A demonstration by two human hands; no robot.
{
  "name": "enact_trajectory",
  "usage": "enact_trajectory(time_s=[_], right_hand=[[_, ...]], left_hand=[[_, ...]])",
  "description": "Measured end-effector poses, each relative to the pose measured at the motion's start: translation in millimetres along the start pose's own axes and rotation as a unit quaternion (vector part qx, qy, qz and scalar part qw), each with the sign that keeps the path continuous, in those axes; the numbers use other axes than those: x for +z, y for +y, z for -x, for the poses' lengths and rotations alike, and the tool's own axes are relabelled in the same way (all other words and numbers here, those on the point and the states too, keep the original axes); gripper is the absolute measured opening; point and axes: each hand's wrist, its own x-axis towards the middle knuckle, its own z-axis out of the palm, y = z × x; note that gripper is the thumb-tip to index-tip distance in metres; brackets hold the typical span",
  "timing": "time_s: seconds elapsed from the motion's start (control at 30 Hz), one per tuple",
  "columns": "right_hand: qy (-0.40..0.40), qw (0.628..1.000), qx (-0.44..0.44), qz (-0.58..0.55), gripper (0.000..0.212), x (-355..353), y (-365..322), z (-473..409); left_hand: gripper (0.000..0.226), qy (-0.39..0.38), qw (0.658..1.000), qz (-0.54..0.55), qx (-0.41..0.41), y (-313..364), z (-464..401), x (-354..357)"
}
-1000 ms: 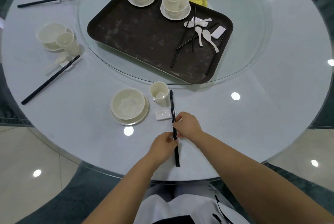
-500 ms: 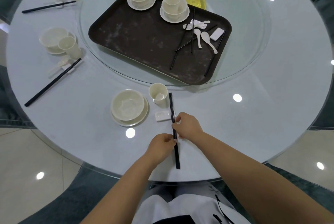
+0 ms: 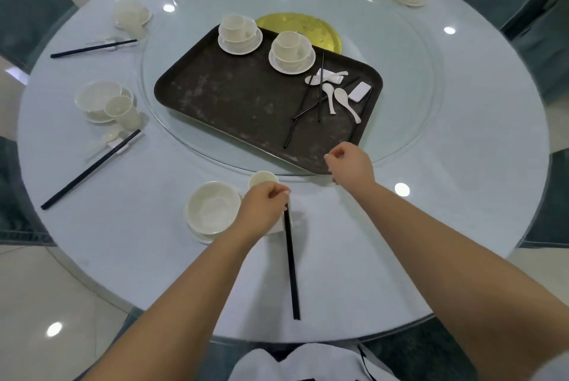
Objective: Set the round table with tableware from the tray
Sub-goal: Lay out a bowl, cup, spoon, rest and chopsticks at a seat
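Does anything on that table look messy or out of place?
Mostly the tray: its dark surface is blotched with pale smudges, and the loose chopsticks and spoons on its right side lie crisscrossed in a heap. The place settings round the table look orderly.

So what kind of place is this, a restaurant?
Probably a banquet-style restaurant dining room: a large round table with a glass turntable, repeated place settings with black chopsticks, and a serving tray of tableware.

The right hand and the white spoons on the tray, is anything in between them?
In the head view, only bare brown tray lies between the right hand and the white spoons. Loose black chopsticks lie just left of that stretch.
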Motion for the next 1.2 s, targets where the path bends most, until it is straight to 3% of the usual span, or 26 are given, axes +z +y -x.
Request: enact_trajectory(time_s=[0.17,0.43,0.8,1.2], right_hand=[[0.027,0.999,0.016,0.014,0.016,-19,4,-42],[0.011,0.999,0.041,0.029,0.039,-25,6,-101],[-0.038,0.989,0.108,0.093,0.018,-27,5,-159],[-0.022,0.983,0.079,0.167,0.012,-17,18,-159]], left_hand=[[0.014,0.013,1.0,0.011,0.016,37,-26,-1],[0.015,0.01,1.0,0.026,0.013,66,-66,5],[0.014,0.005,0.999,0.044,-0.032,59,-87,8],[0.012,0.009,0.997,0.051,-0.054,38,-78,4]])
